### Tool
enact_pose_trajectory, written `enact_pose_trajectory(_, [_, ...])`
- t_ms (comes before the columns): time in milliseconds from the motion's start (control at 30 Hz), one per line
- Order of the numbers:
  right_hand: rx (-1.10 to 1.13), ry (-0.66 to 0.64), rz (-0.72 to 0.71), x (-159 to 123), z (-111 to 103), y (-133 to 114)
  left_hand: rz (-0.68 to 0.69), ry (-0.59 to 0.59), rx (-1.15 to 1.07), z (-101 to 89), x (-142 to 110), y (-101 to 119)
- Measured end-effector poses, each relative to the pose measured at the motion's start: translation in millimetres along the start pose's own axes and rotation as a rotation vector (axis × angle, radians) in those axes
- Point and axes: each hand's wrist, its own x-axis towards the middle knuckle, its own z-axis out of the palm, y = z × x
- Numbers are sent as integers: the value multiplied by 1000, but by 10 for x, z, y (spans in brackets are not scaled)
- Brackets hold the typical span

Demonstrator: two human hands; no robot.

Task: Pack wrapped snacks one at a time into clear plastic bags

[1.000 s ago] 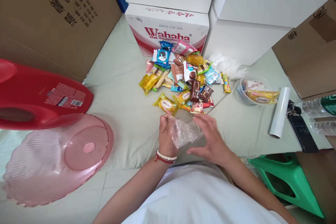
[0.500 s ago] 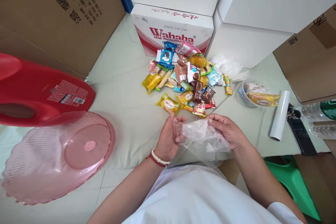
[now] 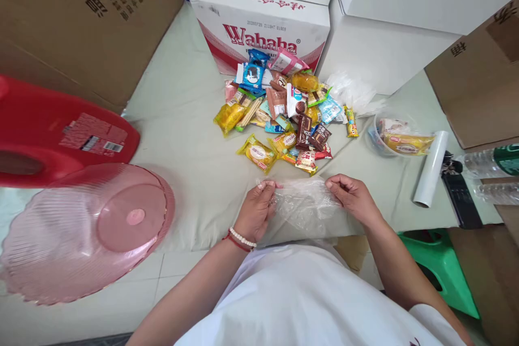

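Note:
A clear plastic bag [image 3: 304, 203] is stretched between my two hands, close to the table's front edge. My left hand [image 3: 257, 208] pinches its left side, thumb against fingers. At the opposite side, my right hand [image 3: 352, 197] grips the bag between thumb and fingertips. The bag looks thin, crumpled and see-through, with nothing visible inside. Just beyond it lies a pile of wrapped snacks; the closest are a yellow-wrapped cake [image 3: 257, 153] and a small white and red packet [image 3: 306, 161]. Brown cocoa packets [image 3: 304, 131] rest higher on the pile.
Behind the snacks stands a Wahaha carton [image 3: 259, 16]. To the left are a pink scalloped plate [image 3: 60, 238] and a red jug [image 3: 73, 135]. A clear bowl with snacks [image 3: 377, 132], a white roll [image 3: 432, 170], a black object with keys [image 3: 462, 197] and bottles [image 3: 486, 162] are on the right.
My hands have drawn the bag out flatter and wider between them. The left fingers, spread before, now pinch its edge. The whole view has shifted slightly.

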Motion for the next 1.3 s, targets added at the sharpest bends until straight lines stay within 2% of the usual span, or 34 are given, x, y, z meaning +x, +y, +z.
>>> enact_pose_trajectory(200, [-42, 25, 17, 36, -97, 156, -83, 40, 43, -241, -131, 29])
enact_pose_trajectory(300, [-89, 43, 2, 55, -116, 158, -119, 73, 73, -390, -227, 27])
enact_pose_trajectory(400, [-235, 38, -88, 16, -35, 77, -127, 91, 85, -473, -290, -22])
enact_pose_trajectory(500, [-403, -82, -119, -50, 130, 1, -87, 86, 129, -497, -324, -102])
enact_pose_trajectory(567, [-475, -146, -85, -72, 232, -9, 50, 165, 239, -523, -359, -154])
enact_pose_trajectory(600, [-488, -153, -75, -72, 270, -2, 170, 268, 329, -544, -386, -176])
enact_pose_trajectory(633, [-484, -146, -77, -66, 298, 10, 327, 408, 437, -567, -418, -195])
enact_pose_trajectory(700, [-428, -134, -111, -43, 333, 39, 723, 666, 683, -606, -485, -227])
enact_pose_trajectory(733, [-398, -142, -131, -31, 346, 51, 927, 687, 818, -613, -508, -241])
enact_pose_trajectory(767, [-376, -160, -153, -20, 356, 62, 1111, 599, 955, -608, -515, -258])
enact_pose_trajectory(800, [-364, -181, -172, -11, 365, 70, 1248, 427, 1090, -593, -503, -279])
enact_pose_trajectory(833, [-357, -196, -190, -4, 370, 77, 1323, 221, 1216, -572, -469, -306])
enact_pose_trajectory(867, [-351, -201, -206, 1, 369, 82, 1342, 36, 1326, -551, -417, -341])
enact_pose_trajectory(900, [-341, -191, -222, 7, 358, 85, 1323, -70, 1418, -538, -353, -385])
enact_pose_trajectory(933, [-326, -166, -238, 15, 334, 85, 1287, -98, 1498, -537, -287, -435])
enact_pose_trajectory(1000, [-289, -97, -267, 44, 242, 73, 1200, -66, 1608, -577, -189, -542])
enact_pose_trajectory(1100, [-262, -39, -265, 143, 9, 3, 1088, -43, 1675, -695, -211, -652])
enact_pose_trajectory(1200, [-297, -51, -233, 335, -247, -142, 961, -97, 1690, -760, -365, -633])
enact_pose_trajectory(1300, [-369, -126, -265, 586, -408, -338, 790, -179, 1665, -721, -474, -525])
